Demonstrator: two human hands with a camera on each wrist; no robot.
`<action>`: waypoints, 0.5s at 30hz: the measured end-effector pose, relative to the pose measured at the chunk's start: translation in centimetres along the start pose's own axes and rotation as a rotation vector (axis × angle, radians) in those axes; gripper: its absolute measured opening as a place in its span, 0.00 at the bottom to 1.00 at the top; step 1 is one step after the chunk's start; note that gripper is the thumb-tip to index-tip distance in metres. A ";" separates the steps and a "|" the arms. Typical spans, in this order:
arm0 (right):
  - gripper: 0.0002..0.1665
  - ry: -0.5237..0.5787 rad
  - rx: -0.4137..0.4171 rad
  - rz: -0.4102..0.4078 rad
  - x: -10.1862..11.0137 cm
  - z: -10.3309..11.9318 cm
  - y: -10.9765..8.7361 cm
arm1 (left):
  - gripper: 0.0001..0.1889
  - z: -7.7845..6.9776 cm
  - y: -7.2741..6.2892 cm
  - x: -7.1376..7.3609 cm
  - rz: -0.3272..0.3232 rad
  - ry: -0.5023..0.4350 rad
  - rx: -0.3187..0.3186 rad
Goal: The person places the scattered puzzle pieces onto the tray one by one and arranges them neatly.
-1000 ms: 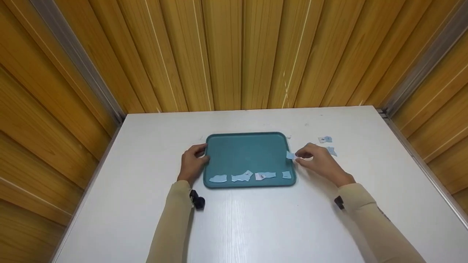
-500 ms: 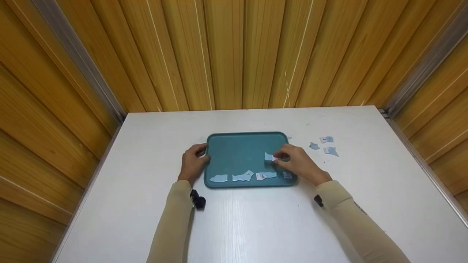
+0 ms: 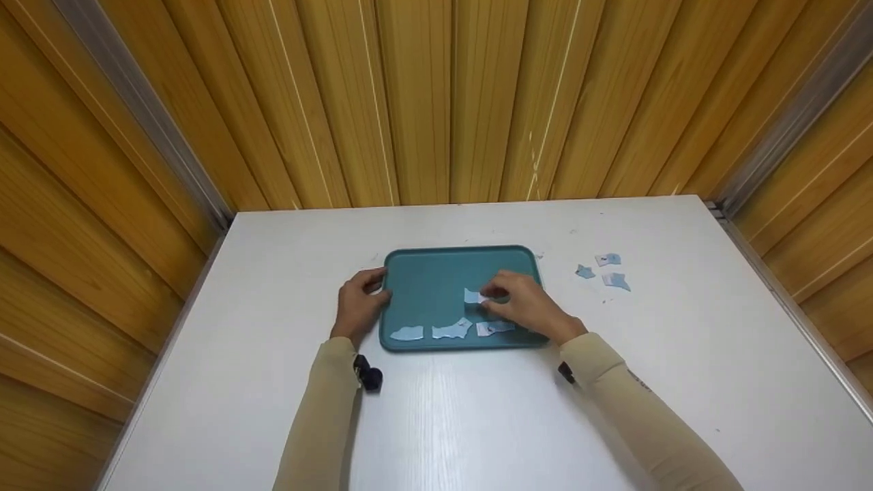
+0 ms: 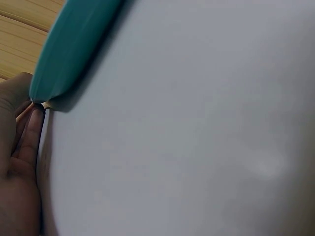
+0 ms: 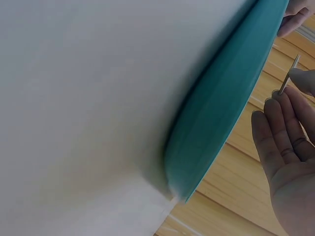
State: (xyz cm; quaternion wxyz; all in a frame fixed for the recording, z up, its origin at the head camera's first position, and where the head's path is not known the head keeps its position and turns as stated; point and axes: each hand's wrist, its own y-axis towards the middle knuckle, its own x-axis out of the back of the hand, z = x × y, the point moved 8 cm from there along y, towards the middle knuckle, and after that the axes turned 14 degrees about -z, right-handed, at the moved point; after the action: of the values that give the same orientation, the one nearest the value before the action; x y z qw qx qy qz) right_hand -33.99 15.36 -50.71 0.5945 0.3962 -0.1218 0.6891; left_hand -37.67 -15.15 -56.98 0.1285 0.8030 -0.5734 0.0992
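My left hand [image 3: 358, 307] grips the left rim of a green tray [image 3: 430, 269] on the white table. In the left wrist view, thumb and fingers [image 4: 30, 140] meet at the tray's edge. Over the tray's middle, my right hand [image 3: 528, 305] pinches a small light blue puzzle piece [image 3: 472, 296] between thumb and fingertips. The right wrist view shows that piece [image 5: 289, 76] edge-on, thin and flat, raised above the tray. Along the tray's near side lie irregular pale blue pieces: a left one [image 3: 407, 333], a middle one [image 3: 452, 329] and another [image 3: 494, 329] partly under my right hand.
Right of the tray, three more loose pieces lie on the table: a star-like one [image 3: 584, 271], a printed one [image 3: 608, 259] and a lower one [image 3: 616, 280]. Wood-patterned panels [image 3: 450, 102] rise behind the table's far edge.
My right hand has carried the pinched piece leftward, from the tray's right rim to over its middle. The star-like piece on the table has come into view. My left hand stays on the rim.
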 end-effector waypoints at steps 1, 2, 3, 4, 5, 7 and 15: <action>0.13 0.001 0.004 0.004 -0.3 0.2 0.1 | 0.25 0.0 0.0 0.0 0.000 -0.002 0.000; 0.13 0.003 0.007 0.009 -0.5 0.3 0.1 | 0.24 0.0 0.0 0.0 0.000 -0.003 0.001; 0.13 0.008 0.009 0.014 -0.8 0.5 0.2 | 0.24 0.0 0.0 0.0 -0.001 -0.002 0.000; 0.13 0.009 0.015 0.018 -1.0 0.7 0.3 | 0.24 0.0 0.0 0.0 -0.002 -0.002 -0.001; 0.12 0.012 0.020 0.021 -1.3 0.9 0.4 | 0.24 0.0 -0.1 0.0 -0.003 0.000 -0.002; 0.12 0.020 0.042 0.022 -1.7 1.2 0.5 | 0.24 0.0 -0.1 0.1 -0.005 0.002 -0.009; 0.10 0.038 0.103 0.035 -3.1 2.7 1.1 | 0.24 0.1 0.0 0.0 -0.016 0.015 -0.018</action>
State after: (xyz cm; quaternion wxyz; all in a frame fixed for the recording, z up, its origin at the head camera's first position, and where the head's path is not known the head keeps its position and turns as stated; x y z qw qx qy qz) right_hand -33.98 11.10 -50.72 0.5634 0.4109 -0.0820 0.7120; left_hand -37.66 -15.16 -57.05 0.1408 0.8058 -0.5667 0.0989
